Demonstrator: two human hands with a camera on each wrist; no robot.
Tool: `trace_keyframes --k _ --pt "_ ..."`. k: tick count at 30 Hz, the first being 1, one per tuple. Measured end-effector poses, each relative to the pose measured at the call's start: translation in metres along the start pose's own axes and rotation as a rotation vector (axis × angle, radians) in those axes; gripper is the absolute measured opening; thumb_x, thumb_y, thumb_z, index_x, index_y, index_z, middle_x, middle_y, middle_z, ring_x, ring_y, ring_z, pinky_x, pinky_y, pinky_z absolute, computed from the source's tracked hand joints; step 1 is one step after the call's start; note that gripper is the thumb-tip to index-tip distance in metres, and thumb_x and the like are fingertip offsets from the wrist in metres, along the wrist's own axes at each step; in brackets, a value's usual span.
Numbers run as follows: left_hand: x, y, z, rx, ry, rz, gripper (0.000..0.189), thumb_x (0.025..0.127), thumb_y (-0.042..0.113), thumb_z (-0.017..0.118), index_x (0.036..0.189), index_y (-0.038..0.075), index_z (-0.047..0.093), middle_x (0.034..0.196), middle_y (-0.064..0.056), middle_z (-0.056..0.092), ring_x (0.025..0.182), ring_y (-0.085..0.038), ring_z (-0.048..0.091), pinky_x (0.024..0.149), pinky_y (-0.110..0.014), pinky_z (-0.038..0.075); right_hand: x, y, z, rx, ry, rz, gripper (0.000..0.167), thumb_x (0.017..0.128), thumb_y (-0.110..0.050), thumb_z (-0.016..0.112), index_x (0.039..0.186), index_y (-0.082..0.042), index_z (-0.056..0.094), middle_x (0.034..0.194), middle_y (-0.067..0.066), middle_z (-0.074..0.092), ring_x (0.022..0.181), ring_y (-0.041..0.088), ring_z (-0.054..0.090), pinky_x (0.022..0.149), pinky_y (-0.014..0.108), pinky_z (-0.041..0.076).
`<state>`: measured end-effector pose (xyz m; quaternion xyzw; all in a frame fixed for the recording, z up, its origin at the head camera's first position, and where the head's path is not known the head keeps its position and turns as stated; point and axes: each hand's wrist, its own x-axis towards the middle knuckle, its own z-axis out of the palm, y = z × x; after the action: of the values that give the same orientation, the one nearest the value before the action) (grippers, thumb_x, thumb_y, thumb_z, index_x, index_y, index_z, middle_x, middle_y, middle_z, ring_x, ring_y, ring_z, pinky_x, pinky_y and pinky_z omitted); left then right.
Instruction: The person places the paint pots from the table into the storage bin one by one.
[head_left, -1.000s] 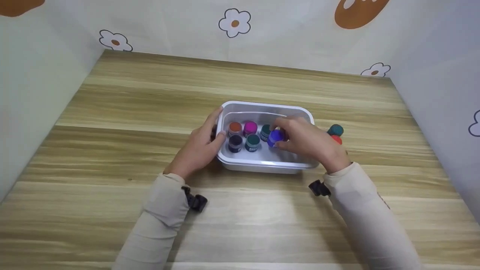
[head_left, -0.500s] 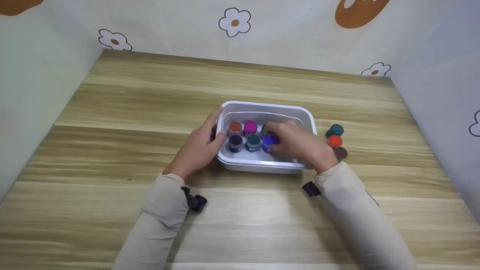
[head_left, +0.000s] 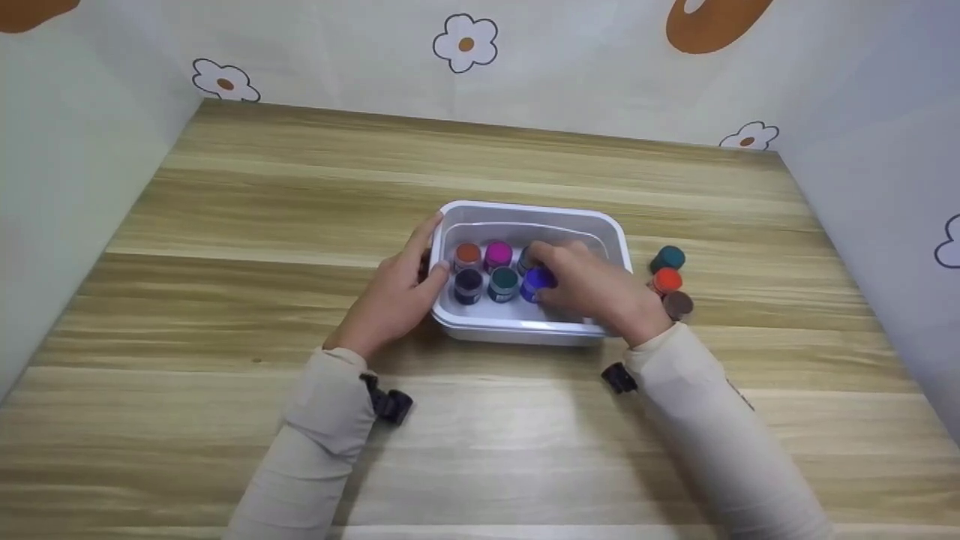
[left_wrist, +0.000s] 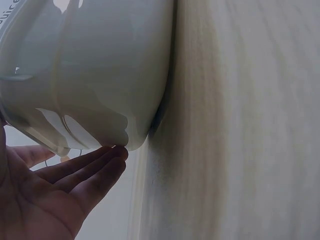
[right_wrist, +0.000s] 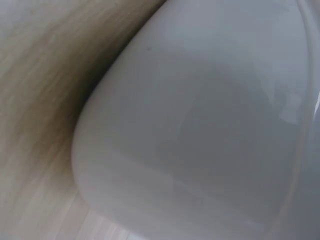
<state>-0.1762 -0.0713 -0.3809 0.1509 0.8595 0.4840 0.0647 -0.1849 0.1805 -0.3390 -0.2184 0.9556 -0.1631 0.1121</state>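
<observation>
A white plastic box [head_left: 517, 324] stands on the wooden table, with several small paint jars inside. My left hand [head_left: 396, 294] is at its left end, thumb on the rim; in the left wrist view its straight fingers [left_wrist: 95, 172] touch the outer wall. My right hand [head_left: 600, 289] reaches into the box and pinches a blue paint jar [head_left: 536, 283], which sits at the front row's right end. Beside it are a dark green jar [head_left: 503, 284] and a blackish one [head_left: 469, 286]. Behind are an orange-brown jar [head_left: 468, 256], a magenta jar [head_left: 498, 256] and a partly covered dark jar [head_left: 525, 260].
Right of the box stand a teal jar [head_left: 668, 259], a red jar [head_left: 667, 281] and a brown jar [head_left: 679, 305] on the table [head_left: 480, 450]. Pale walls with flower prints border the table. The right wrist view shows only the box's outer wall [right_wrist: 200, 130] and tabletop.
My right hand has lowered the blue jar and brought it left and forward, beside the dark green jar. Its forearm has uncovered the brown jar outside. My left hand stays on the box.
</observation>
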Motion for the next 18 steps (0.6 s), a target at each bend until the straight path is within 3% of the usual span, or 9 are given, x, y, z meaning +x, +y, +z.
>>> trace_keyframes --k 6,12,18 --pt "0.0 0.0 -0.001 0.009 0.006 -0.004 0.067 0.101 0.029 0.05 0.16 0.029 0.018 0.155 -0.015 0.039 0.141 -0.031 0.04 0.116 -0.05 0.032 -0.002 -0.001 -0.001 0.001 -0.003 -0.001 0.03 0.086 -0.005 0.074 0.114 -0.005 0.063 0.1 0.007 0.065 0.087 0.021 0.061 0.077 0.034 0.057" --pt "0.001 0.0 -0.001 0.001 0.004 0.002 0.067 0.101 0.027 0.05 0.16 0.028 0.018 0.156 -0.016 0.037 0.142 -0.031 0.039 0.117 -0.049 0.031 -0.006 -0.002 -0.01 0.052 -0.034 0.044 0.04 0.087 -0.008 0.074 0.125 -0.006 0.062 0.108 0.005 0.067 0.091 0.02 0.063 0.082 0.035 0.058" --pt "0.0 0.0 0.0 -0.004 0.001 -0.001 0.067 0.101 0.028 0.05 0.16 0.03 0.017 0.158 -0.014 0.035 0.143 -0.031 0.037 0.117 -0.049 0.03 -0.013 0.007 -0.028 0.038 0.052 0.004 0.036 0.09 -0.007 0.068 0.125 0.001 0.061 0.108 0.015 0.069 0.092 0.026 0.065 0.081 0.04 0.058"
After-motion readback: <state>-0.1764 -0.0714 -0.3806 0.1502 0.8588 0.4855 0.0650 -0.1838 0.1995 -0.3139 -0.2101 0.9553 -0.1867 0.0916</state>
